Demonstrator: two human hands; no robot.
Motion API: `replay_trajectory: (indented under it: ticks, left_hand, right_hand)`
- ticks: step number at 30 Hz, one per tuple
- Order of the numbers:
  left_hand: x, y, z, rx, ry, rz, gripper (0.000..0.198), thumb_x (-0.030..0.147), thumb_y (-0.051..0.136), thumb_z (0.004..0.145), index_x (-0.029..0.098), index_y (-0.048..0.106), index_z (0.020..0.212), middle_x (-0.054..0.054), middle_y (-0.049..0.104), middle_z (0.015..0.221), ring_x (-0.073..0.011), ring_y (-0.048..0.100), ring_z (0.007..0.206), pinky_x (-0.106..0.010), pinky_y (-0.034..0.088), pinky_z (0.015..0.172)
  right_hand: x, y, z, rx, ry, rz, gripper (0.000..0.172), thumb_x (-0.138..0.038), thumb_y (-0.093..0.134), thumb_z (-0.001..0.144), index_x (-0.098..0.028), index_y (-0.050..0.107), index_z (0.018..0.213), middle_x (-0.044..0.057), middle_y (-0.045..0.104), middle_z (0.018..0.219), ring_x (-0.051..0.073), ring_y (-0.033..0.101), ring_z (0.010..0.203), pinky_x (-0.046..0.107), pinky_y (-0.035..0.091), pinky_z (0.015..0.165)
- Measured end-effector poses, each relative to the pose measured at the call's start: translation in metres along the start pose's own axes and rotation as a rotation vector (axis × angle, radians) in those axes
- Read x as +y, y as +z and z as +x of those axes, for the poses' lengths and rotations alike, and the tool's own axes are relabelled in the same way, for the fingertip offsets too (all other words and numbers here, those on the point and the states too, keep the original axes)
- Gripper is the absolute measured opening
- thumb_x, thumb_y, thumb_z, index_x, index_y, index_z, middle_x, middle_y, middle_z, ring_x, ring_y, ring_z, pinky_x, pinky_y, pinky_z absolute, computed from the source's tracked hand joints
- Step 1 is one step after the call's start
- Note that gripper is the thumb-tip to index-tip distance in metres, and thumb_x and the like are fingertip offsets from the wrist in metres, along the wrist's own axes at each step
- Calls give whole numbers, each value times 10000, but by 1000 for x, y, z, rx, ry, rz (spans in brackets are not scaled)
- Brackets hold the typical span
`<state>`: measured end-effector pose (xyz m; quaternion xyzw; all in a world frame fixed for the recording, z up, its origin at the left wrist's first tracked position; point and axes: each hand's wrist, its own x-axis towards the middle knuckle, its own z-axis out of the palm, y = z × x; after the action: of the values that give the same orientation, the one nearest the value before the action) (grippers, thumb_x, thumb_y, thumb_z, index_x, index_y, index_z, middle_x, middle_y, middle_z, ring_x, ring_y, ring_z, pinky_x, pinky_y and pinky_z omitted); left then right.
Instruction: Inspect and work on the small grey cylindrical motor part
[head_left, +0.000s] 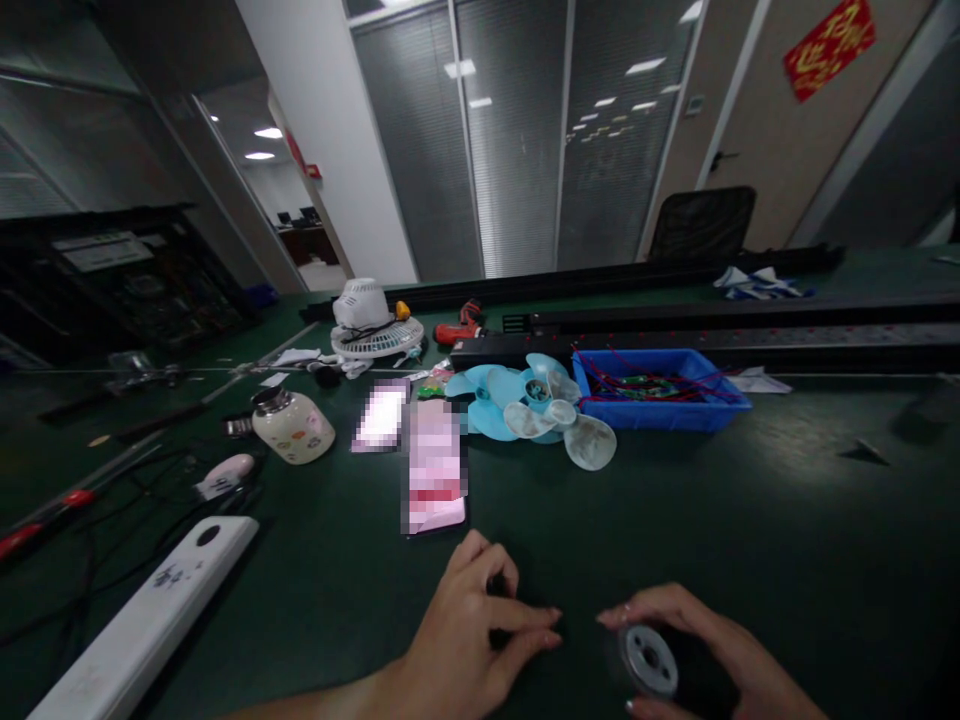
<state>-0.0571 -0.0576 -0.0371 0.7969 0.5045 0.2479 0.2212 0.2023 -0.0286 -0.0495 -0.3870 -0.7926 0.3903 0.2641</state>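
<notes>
My left hand (487, 625) is just above the green table (360, 600), its thumb and index finger stretched toward the right with a small gap between the tips and nothing seen between them. To the right, my right hand (697, 640) is wrapped round a dark cylindrical part with a round silver face (651, 660). That face has holes in it and points toward my left hand. The far side of the part is hidden by my palm and by shadow. The two hands are apart.
Beyond the hands lie a phone (436, 470), blue fan blades (499, 395) and a blue bin (652, 415) with wires. A white bar (150, 620), a cream bottle (294, 430), a white fan (367, 320) and a red drill (459, 328) stand to the left and back.
</notes>
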Motion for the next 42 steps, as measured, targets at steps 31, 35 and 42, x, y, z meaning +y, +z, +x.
replay_trajectory:
  ticks: [31, 35, 42]
  left_hand:
    - [50, 17, 32, 120, 359, -290, 146, 180, 688, 868, 137, 720, 1004, -62, 777, 959, -171, 709, 965, -264, 477, 877]
    - [51, 27, 27, 213, 278, -364, 143, 160, 713, 825, 163, 734, 967, -48, 779, 946, -179, 711, 931, -274, 501, 859]
    - [63, 31, 15, 203, 107, -375, 137, 195, 653, 865, 182, 739, 970, -43, 766, 950, -184, 708, 874, -293, 536, 834]
  right_hand:
    - [4, 6, -5, -11, -11, 45, 267, -274, 753, 780, -245, 651, 1025, 35, 703, 1023, 225, 670, 959, 279, 551, 824]
    - [-5, 2, -3, -43, 8, 87, 295, -309, 733, 816, -223, 621, 1075, 33, 684, 1012, 212, 656, 943, 314, 528, 842]
    - [-18, 1, -10, -44, -85, 165, 220, -277, 737, 829, -211, 629, 1009, -3, 664, 962, 176, 625, 907, 289, 491, 809]
